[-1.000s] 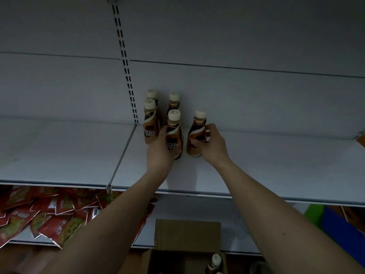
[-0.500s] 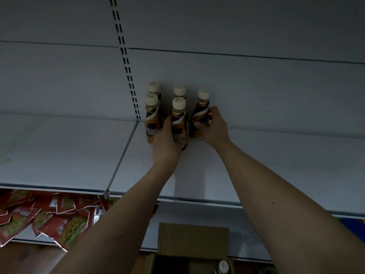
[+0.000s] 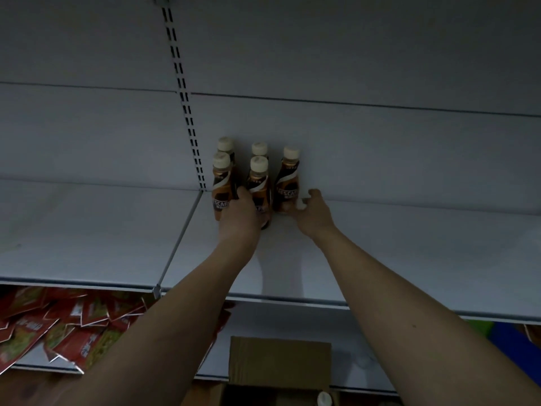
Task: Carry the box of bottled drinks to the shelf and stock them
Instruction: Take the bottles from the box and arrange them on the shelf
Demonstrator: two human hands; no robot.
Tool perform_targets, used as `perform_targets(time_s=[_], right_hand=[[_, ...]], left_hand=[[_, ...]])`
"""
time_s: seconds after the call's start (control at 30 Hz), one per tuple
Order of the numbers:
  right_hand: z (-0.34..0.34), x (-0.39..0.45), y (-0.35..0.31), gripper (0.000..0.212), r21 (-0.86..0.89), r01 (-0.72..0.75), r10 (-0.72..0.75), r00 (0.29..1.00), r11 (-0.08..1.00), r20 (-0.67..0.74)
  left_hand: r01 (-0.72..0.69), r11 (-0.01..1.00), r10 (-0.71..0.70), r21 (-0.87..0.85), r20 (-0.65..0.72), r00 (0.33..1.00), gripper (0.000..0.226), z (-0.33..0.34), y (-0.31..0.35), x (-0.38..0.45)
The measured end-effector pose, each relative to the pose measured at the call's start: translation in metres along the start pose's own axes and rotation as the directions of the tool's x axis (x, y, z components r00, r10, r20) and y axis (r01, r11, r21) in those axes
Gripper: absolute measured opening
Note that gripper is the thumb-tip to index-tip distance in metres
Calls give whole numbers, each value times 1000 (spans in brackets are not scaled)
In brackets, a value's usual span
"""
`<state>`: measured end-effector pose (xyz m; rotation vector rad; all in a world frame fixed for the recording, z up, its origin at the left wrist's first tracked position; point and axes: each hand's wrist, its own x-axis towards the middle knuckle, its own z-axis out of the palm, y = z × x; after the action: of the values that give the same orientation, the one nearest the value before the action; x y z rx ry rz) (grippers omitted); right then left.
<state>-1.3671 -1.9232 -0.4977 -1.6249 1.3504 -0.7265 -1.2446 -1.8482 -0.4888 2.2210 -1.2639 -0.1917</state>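
Several brown coffee bottles with cream caps stand in a cluster on the white shelf (image 3: 380, 244), close to its back wall. My left hand (image 3: 238, 213) is wrapped around the lower part of the front middle bottle (image 3: 259, 183), which stands on the shelf. The rightmost bottle (image 3: 288, 180) stands alone beside the cluster. My right hand (image 3: 314, 210) is just to its right with fingers apart, the fingertips near its base. Below, the open cardboard box (image 3: 278, 364) sits under the shelves, and one bottle cap (image 3: 324, 399) shows inside it.
A slotted upright (image 3: 187, 112) divides the shelf bays just left of the bottles. Red snack packets (image 3: 58, 323) fill the lower shelf at left. Something blue and green (image 3: 506, 341) sits low at right. Bare shelf stretches to both sides of the bottles.
Both hands pushed their bottles back toward the wall. My right hand has let go of the rightmost bottle and opened. My left hand still holds the front middle bottle.
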Motion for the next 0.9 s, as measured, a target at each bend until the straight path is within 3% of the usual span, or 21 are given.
perform_targets(time_s=[0.17,0.33,0.5,0.8,0.9], right_hand=[[-16,-35,-8,43,-108,58,-62,998,992,-32],[-29,-78,-14,17,-289,201,-218,976,936,-27],[-31,-113,-12,31,-338,252,-277,961,907,-25],[-4,-183,43,34,-211,207,-213,977,955,-8],[3,-197,79,37,-166,137,-140,990,977,-6]], left_hand=[[-12,999,11,34,10,1000,44,-22,5,-23],[-145,979,141,145,33,989,33,-40,-1,-69],[-221,968,220,118,24,975,31,-41,-11,-106],[-275,961,273,31,68,960,21,-2,-49,-175],[-216,976,213,5,130,968,18,25,-72,-200]])
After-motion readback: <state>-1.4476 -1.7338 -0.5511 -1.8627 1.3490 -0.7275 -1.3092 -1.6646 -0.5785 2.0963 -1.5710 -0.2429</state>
